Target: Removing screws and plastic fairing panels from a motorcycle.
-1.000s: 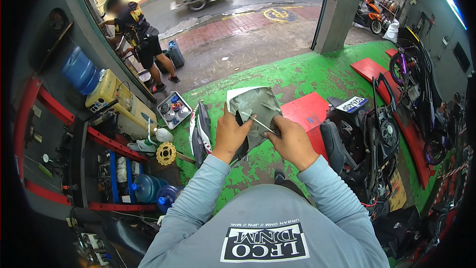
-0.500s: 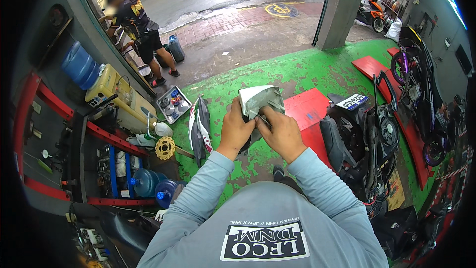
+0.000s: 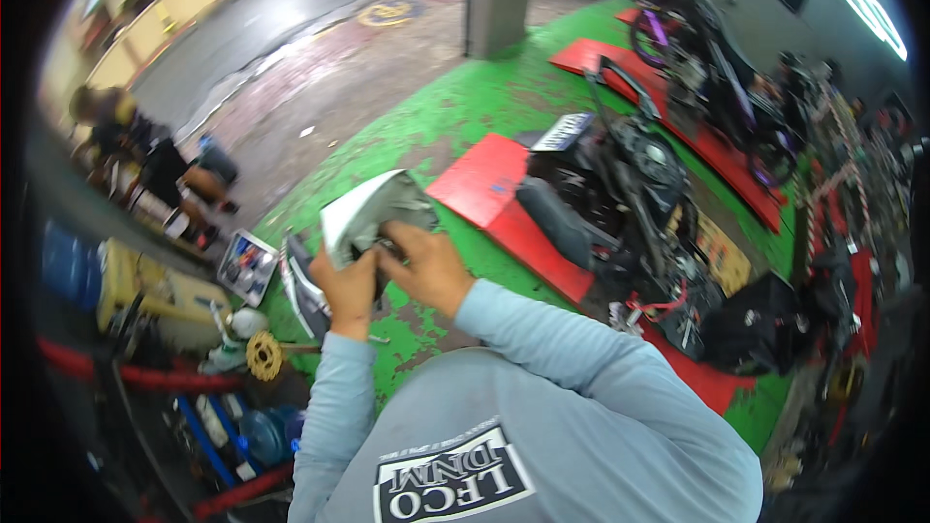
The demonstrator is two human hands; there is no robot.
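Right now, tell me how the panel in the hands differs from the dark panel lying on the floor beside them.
The grey-white panel is held up off the floor by the left hand and right hand; the dark panel lies on the green floor, untouched. The held one is pale and broad in this view; the floor one is dark and narrow. Both look like curved body panels.

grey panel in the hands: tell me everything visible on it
The panel is a curved sheet, pale grey-white on its outer face and darker grey-green inside, plastic by the look of it. It is held up in front of the chest, above the green floor. The left hand grips its lower edge; the right hand presses on its inner face. Blur hides finer detail.
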